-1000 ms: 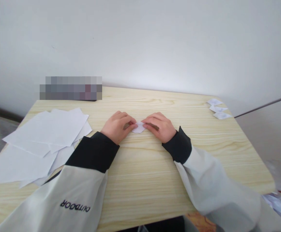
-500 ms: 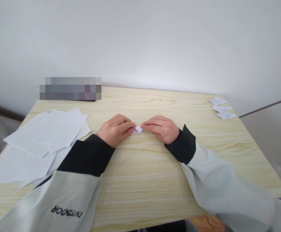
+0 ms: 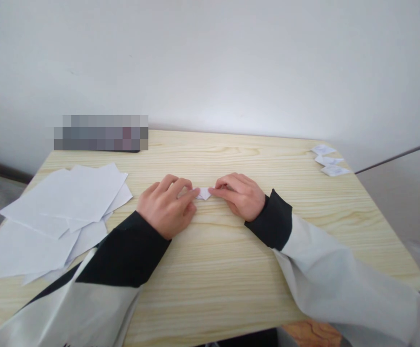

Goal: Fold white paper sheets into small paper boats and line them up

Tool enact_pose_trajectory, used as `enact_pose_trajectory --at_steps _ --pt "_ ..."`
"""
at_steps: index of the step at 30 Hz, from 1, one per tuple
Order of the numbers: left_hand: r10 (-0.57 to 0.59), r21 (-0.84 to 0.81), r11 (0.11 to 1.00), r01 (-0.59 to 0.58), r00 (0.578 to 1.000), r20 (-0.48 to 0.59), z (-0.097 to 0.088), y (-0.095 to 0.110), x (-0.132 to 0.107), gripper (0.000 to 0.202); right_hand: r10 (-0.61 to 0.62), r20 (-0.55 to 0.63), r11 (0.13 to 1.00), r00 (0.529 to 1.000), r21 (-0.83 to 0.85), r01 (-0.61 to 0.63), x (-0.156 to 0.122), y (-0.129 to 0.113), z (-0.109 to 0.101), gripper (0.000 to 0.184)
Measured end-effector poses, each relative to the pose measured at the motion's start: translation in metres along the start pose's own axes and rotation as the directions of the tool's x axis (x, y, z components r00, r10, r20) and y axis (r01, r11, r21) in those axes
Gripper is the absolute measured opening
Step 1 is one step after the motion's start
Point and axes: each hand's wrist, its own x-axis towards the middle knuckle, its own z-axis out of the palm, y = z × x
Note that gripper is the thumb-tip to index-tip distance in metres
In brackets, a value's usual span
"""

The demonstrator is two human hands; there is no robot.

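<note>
A small folded piece of white paper (image 3: 204,193) lies low over the middle of the wooden table, its ends covered by my fingers. My left hand (image 3: 168,202) has its fingertips on the paper's left end, the fingers bent and closed. From the other side, my right hand (image 3: 241,195) pinches the right end between thumb and fingertips. Only the pointed middle of the paper shows between the two hands.
Loose white paper sheets (image 3: 65,207) overlap on the table's left side. Several folded paper pieces (image 3: 334,170) lie at the far right corner. A blurred-out dark object (image 3: 101,137) sits at the back left, near the white wall (image 3: 210,62). The wooden tabletop (image 3: 210,270) stretches towards me.
My left hand has turned and shifted slightly left and nearer to me, its fingers more bent. My right hand has barely moved and stays on the paper. The view has shifted slightly.
</note>
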Motion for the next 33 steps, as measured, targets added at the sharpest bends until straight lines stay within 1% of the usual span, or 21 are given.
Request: enact_pose_trajectory --at_steps 2,4,5,7,9,12,14,16,20,23,25,27,31,33 --pt "-0.104 -0.010 0.994 0.105 0.994 0.013 0.000 0.006 0.002 0.013 0.018 -0.007 1.000 1.000 0.020 -0.018 -0.001 -0.002 0.001 0.025" --pt "-0.190 0.006 0.982 0.190 0.982 0.008 0.002 0.011 0.005 0.018 0.030 -0.024 0.999 0.999 0.036 -0.029 -0.002 -0.003 0.002 0.026" --pt "-0.217 0.020 0.976 0.217 0.976 0.012 0.003 0.012 0.007 0.023 0.034 -0.032 0.999 0.999 0.043 -0.033 -0.002 -0.004 0.002 0.026" --pt "-0.255 0.050 0.966 0.253 0.965 0.055 0.006 0.014 0.009 0.029 0.061 -0.048 0.996 0.997 0.074 -0.058 -0.003 -0.004 0.003 0.026" --pt "-0.281 0.059 0.959 0.277 0.955 0.091 0.009 0.014 0.010 0.024 0.134 -0.066 0.983 0.989 0.134 -0.124 -0.003 -0.004 0.003 0.025" --pt "-0.276 0.015 0.961 0.276 0.956 0.099 0.011 0.012 0.009 0.016 0.265 -0.082 0.950 0.961 0.191 -0.246 -0.001 -0.003 0.002 0.022" --pt "-0.253 -0.062 0.963 0.262 0.960 0.115 0.014 0.009 0.009 0.016 0.317 -0.064 0.937 0.946 0.176 -0.302 0.000 -0.004 0.003 0.020" --pt "-0.249 -0.168 0.947 0.274 0.956 0.156 0.016 0.006 0.009 0.016 0.349 -0.021 0.927 0.937 0.155 -0.341 0.003 -0.006 0.005 0.019" --pt "-0.302 -0.349 0.858 0.377 0.920 0.250 0.018 0.001 0.013 0.015 0.387 0.059 0.902 0.920 0.181 -0.391 0.009 -0.013 0.009 0.018" --pt "-0.360 -0.432 0.769 0.471 0.878 0.315 0.018 -0.001 0.014 0.016 0.398 0.080 0.881 0.914 0.244 -0.405 0.011 -0.015 0.008 0.016" --pt "-0.385 -0.471 0.723 0.505 0.861 0.331 0.017 -0.002 0.014 0.018 0.395 0.080 0.867 0.915 0.297 -0.400 0.012 -0.015 0.005 0.016" --pt "-0.386 -0.501 0.705 0.503 0.864 0.324 0.016 -0.001 0.013 0.021 0.392 0.072 0.858 0.917 0.332 -0.392 0.013 -0.016 0.002 0.016" --pt "-0.350 -0.547 0.705 0.451 0.892 0.286 0.011 0.001 0.012 0.018 0.392 0.064 0.856 0.918 0.340 -0.390 0.013 -0.016 -0.001 0.020" --pt "-0.363 -0.554 0.697 0.455 0.890 0.275 0.008 0.002 0.013 0.017 0.392 0.070 0.859 0.917 0.329 -0.392 0.013 -0.017 -0.001 0.021"
